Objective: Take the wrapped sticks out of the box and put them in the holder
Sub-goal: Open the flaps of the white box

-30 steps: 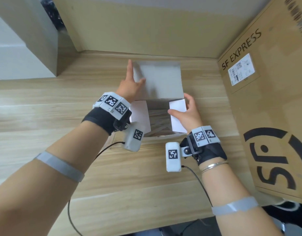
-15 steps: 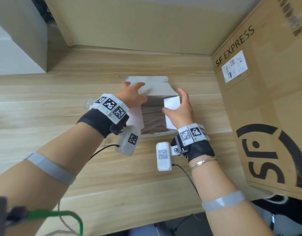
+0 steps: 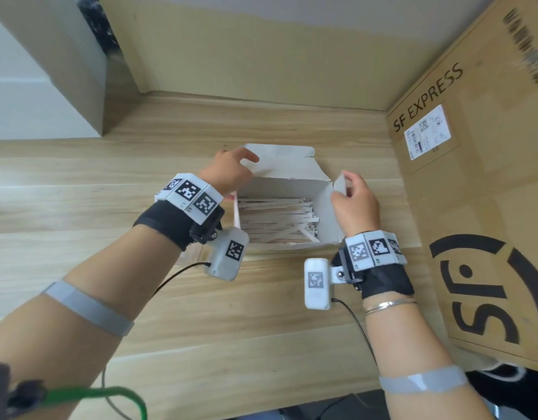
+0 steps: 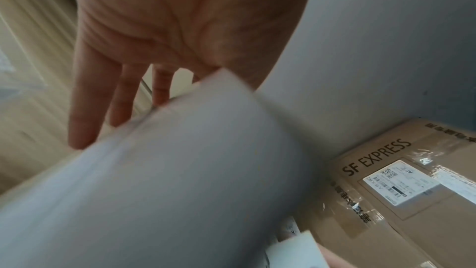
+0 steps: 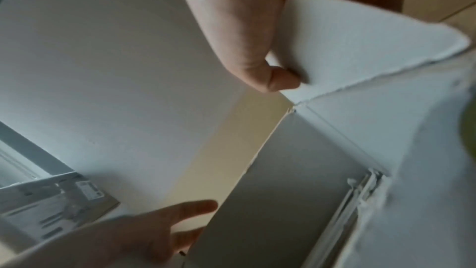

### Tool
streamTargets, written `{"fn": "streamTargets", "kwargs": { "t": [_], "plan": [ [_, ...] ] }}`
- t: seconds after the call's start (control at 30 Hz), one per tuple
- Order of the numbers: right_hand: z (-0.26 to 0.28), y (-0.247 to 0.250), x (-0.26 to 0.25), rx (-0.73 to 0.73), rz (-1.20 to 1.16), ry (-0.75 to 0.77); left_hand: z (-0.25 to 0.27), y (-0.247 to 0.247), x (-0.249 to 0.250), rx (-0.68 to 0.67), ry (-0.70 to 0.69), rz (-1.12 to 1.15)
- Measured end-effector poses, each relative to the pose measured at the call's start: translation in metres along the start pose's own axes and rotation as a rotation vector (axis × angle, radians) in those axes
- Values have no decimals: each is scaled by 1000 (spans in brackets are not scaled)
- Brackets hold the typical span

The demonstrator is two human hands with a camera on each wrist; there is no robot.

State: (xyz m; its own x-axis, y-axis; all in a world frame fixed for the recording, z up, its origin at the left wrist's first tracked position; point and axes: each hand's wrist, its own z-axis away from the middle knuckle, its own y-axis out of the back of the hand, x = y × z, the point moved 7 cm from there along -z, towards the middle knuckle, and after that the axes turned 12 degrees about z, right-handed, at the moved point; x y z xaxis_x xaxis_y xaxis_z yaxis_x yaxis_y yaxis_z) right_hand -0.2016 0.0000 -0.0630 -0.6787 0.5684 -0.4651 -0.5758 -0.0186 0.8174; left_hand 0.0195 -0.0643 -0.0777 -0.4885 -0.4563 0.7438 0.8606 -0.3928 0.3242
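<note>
A white cardboard box [image 3: 292, 189] stands open in the middle of the wooden table, with several paper-wrapped sticks [image 3: 276, 219] lying flat inside. My left hand [image 3: 231, 174] is at the box's far left corner. Its fingers [image 4: 85, 109] are straight behind the left flap [image 4: 180, 170], and the thumb rests on the folded-back lid [image 3: 285, 165]. My right hand [image 3: 352, 201] pinches the right side flap [image 3: 340, 181] between thumb [image 5: 257, 68] and fingers, holding that flap [image 5: 360, 38] outward. No holder shows clearly in any view.
A large brown SF EXPRESS carton [image 3: 474, 207] stands against the box's right side. A cardboard wall [image 3: 261, 56] closes the back, and a white block [image 3: 34, 101] sits at the far left. The wooden table [image 3: 79, 207] runs left and toward me. A green cable [image 3: 94, 392] hangs at the bottom left.
The lid has gone from upright to folded back. Both side flaps have been spread outward and my hands have moved apart, so the sticks now show fully.
</note>
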Motion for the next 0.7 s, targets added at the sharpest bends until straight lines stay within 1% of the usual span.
{"fn": "streamTargets", "kwargs": {
  "t": [0.1, 0.2, 0.4, 0.47, 0.57, 0.7],
  "plan": [
    [-6, 12, 9, 66, 50, -25, -2, 10, -1, 18, -33, -57],
    [-10, 12, 12, 73, 98, -27, -2, 20, -4, 48, -48, -129],
    [-12, 9, 10, 107, 331, -16, 1, 31, -14, 77, -29, -232],
    [-11, 6, 10, 70, 401, -51, 1, 34, -19, 83, -9, -270],
    [-9, -3, 14, -14, 437, -105, 2, 38, -26, 109, 17, -316],
    [-6, -16, 6, -85, 363, -29, 4, 38, -31, 108, 36, -358]
  ]
}}
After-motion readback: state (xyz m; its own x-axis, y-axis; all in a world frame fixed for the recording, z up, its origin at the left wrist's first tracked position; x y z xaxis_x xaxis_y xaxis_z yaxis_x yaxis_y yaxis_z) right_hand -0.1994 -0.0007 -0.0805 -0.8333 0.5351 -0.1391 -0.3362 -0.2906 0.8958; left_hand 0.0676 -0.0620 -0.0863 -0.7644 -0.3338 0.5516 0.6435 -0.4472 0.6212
